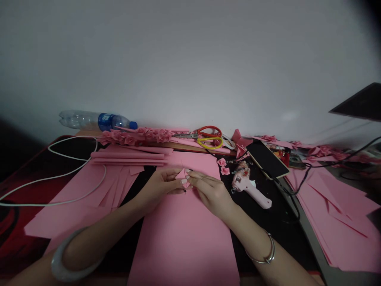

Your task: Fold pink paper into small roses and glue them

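Note:
A small folded piece of pink paper is pinched between both hands, over a long pink paper sheet. My left hand grips its left side, thumb on top and fingers beneath. From the right, my right hand closes on the same piece, its fingertips meeting the left thumb. Fingers cover much of the folded paper, so its full shape is hidden. Two small pink paper roses lie just right of the hands, near a pink glue gun.
Rolled pink paper and loose sheets lie left, crossed by a white cable. At the wall are a plastic bottle, paper roses and scissors. A phone, black cable and more pink sheets occupy the right.

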A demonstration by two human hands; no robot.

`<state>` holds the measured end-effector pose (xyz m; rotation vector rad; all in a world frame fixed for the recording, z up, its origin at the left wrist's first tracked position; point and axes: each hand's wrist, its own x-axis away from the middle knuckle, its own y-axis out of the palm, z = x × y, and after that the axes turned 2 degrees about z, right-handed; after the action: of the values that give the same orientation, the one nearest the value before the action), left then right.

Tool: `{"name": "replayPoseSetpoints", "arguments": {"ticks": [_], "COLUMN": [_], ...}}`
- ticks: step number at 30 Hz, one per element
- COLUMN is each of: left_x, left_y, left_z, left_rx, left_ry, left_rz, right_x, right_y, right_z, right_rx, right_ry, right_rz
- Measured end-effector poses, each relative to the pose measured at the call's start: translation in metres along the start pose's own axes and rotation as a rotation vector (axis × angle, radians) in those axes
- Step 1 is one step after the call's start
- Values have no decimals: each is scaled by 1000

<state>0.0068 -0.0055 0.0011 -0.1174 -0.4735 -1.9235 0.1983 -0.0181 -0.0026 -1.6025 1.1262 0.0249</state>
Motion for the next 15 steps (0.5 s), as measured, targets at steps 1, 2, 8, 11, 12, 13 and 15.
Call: {"name": "replayPoseSetpoints", "arguments": {"ticks": [1,2,8,11,12,13,15], "left_x": [0,0,0,-1,-1,-1,-1], "left_y": [1,1,1,0,0,0,-1], "left_z": [1,1,1,0,0,0,0], "left_rx": [-8,-14,-18,-15,-13,-11,-10], "left_ry": [4,9,16,12,11,11,14], "left_rz": [-5,-8,-3,-1,-6,-9,-12], "right_x": [0,0,-1,-2,-2,-2,-1], "right_y": [0,0,-2,-2,-2,-1,-1], "right_z": [0,0,-1,-1,0,0,0], "right_rx": [-9,-16,-25,-24,-25,-30,-59], "right_ry": [4,8,16,11,11,12,19], "right_rz": [1,1,-17,-28,-31,-34,-29]}}
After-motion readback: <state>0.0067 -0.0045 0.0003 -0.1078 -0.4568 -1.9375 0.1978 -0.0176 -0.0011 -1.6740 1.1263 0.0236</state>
